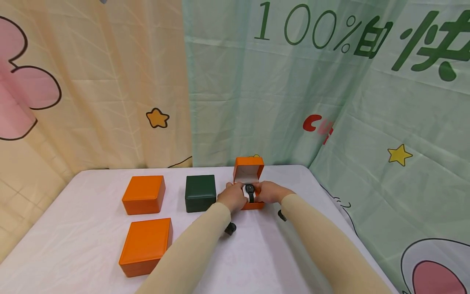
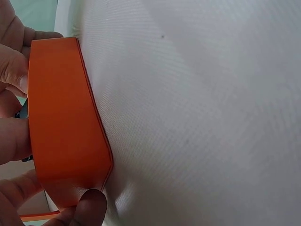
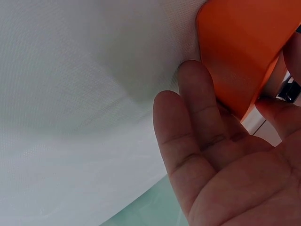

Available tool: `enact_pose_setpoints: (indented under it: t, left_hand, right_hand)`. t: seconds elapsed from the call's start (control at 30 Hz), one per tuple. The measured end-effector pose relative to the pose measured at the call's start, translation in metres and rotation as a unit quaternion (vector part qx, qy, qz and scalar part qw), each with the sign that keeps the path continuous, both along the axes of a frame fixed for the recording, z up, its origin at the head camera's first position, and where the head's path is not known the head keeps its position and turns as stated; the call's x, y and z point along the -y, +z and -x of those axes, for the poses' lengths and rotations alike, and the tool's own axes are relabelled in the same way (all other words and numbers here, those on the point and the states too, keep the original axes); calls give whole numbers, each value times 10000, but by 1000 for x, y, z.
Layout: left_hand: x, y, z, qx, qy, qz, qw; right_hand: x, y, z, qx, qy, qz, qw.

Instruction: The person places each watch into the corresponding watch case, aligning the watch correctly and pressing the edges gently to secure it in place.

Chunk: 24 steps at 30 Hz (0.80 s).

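Observation:
An orange watch box (image 1: pixel 253 206) stands at the far side of the table with its lid (image 1: pixel 249 162) raised, showing a pale lining. Inside it sits a black wristwatch (image 1: pixel 250 193) on a white cushion. My left hand (image 1: pixel 232 197) grips the box's left side, with fingertips (image 2: pixel 91 207) bent round its lower corner. On the right side my right hand (image 1: pixel 269 192) holds the box, thumb at the rim by the watch. Two of its outer fingers (image 3: pixel 195 101) reach along the outside wall. The hands hide much of the cushion.
Left of the open box stands a dark green box (image 1: pixel 200 194), closed. Farther left are two closed orange boxes, one behind (image 1: pixel 144 194) and one nearer (image 1: pixel 147 245). A white cloth (image 1: pixel 73 237) covers the table; printed curtains (image 1: pixel 238 102) hang behind it and on the right.

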<state>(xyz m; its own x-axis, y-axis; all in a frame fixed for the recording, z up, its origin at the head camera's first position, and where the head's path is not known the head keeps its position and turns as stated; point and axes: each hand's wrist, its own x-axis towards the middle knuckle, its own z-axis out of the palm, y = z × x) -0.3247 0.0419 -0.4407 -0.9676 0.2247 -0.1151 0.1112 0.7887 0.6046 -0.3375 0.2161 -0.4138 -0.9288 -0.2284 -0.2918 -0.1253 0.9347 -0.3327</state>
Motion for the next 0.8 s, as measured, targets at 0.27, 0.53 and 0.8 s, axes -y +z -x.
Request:
enact_pose_setpoints:
  t: [0.27, 0.53, 0.8]
  left_hand:
    - [0, 1, 0, -7, -35, 64, 10000]
    - [1, 2, -2, -17, -17, 36, 10000]
    - [1, 2, -4, 82, -30, -5, 10000]
  right_hand:
    - [0, 0, 0, -48, 66, -106, 9999]
    - [1, -2, 0, -101, 37, -150, 9998]
    - [0, -2, -2, -91, 34, -161, 9998]
